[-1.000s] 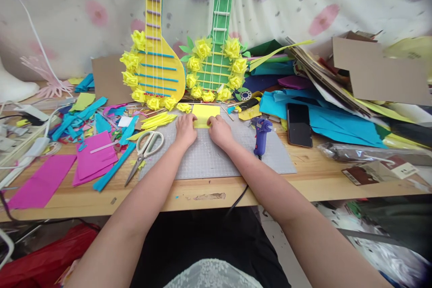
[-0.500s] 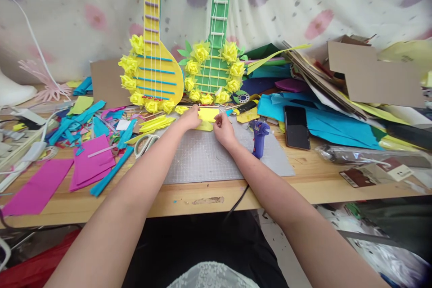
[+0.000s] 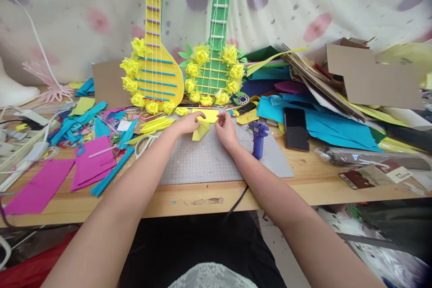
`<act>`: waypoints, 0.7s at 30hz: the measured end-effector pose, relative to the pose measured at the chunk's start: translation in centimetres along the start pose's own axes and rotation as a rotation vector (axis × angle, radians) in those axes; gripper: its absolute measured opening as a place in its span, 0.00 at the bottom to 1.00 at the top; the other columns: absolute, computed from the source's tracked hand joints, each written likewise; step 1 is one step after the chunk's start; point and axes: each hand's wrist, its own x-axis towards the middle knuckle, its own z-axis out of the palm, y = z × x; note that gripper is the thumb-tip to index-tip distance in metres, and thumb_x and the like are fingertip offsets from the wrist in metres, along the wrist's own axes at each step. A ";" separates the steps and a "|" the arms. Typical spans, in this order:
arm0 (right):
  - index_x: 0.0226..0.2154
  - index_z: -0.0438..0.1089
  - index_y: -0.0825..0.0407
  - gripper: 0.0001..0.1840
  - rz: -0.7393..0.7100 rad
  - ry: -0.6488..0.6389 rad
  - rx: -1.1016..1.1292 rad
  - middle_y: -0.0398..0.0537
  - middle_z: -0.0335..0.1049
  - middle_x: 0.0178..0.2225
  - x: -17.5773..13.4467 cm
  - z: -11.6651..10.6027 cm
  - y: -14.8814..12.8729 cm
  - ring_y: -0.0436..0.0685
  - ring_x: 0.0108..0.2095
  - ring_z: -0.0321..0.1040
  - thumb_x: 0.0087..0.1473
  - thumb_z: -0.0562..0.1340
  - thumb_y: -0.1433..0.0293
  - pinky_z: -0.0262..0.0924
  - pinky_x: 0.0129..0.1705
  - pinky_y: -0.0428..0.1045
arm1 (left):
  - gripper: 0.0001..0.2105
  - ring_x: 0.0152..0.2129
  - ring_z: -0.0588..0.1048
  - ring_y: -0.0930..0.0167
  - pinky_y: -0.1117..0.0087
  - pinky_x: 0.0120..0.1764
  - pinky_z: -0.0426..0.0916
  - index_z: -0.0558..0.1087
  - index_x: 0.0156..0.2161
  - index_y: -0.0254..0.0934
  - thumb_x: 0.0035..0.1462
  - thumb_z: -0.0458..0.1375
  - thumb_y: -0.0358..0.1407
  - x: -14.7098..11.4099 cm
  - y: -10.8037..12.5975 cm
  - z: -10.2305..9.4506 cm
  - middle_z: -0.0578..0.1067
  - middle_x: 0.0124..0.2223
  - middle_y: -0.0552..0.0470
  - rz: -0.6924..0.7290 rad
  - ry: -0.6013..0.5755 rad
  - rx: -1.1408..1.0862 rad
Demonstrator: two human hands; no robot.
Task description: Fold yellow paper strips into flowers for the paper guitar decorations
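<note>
Over the grey cutting mat [image 3: 189, 164] both hands are at a yellow paper strip [image 3: 209, 115]. My left hand [image 3: 189, 123] has its fingers curled at the strip's left end. At the right end, my right hand [image 3: 225, 128] pinches the edge between thumb and fingertips. A folded flap of yellow paper [image 3: 201, 131] hangs down beside my left fingertips; whether it belongs to the same strip I cannot tell. Behind the hands stand a yellow paper guitar [image 3: 168, 69] and a green one [image 3: 213, 76], both edged with yellow paper roses.
A purple glue gun [image 3: 259, 138] stands right of the hands, near a phone [image 3: 296, 129]. Scissors [image 3: 143, 145] and yellow strips [image 3: 157, 124] lie to the left, with magenta sheets [image 3: 94, 159] further out. Cardboard [image 3: 371, 74] and blue paper [image 3: 340, 126] pile up on the right.
The yellow flap under my left hand has swung down and now stands out below the strip. My left fingers have shifted slightly; the right hand stays at the strip's right end.
</note>
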 end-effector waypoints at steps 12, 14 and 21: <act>0.39 0.63 0.51 0.16 -0.438 -0.219 -0.211 0.49 0.64 0.37 -1.9 -0.1 -2.3 0.55 0.37 0.61 0.46 0.58 0.65 0.59 0.38 0.50 | 0.13 0.32 0.73 0.74 0.72 0.39 0.68 0.68 0.37 0.35 0.43 0.52 0.24 -2.1 -0.3 4.5 0.73 0.35 0.51 -0.295 0.606 -0.950; 0.41 0.61 0.51 0.17 -0.375 -0.152 -0.147 0.52 0.62 0.42 -1.9 0.2 -2.3 0.55 0.41 0.61 0.47 0.57 0.64 0.60 0.39 0.51 | 0.16 0.30 0.73 0.75 0.72 0.36 0.69 0.66 0.41 0.36 0.44 0.50 0.23 -2.2 -0.3 4.5 0.72 0.35 0.52 -0.354 0.622 -1.036; 0.43 0.52 0.49 0.21 0.159 -0.261 0.268 0.45 0.62 0.38 -0.6 1.9 -0.5 0.48 0.29 0.66 0.45 0.58 0.66 0.64 0.33 0.49 | 0.18 0.35 0.74 0.74 0.73 0.35 0.70 0.59 0.45 0.39 0.47 0.49 0.25 -2.1 0.5 4.8 0.72 0.40 0.50 -0.402 0.636 -1.153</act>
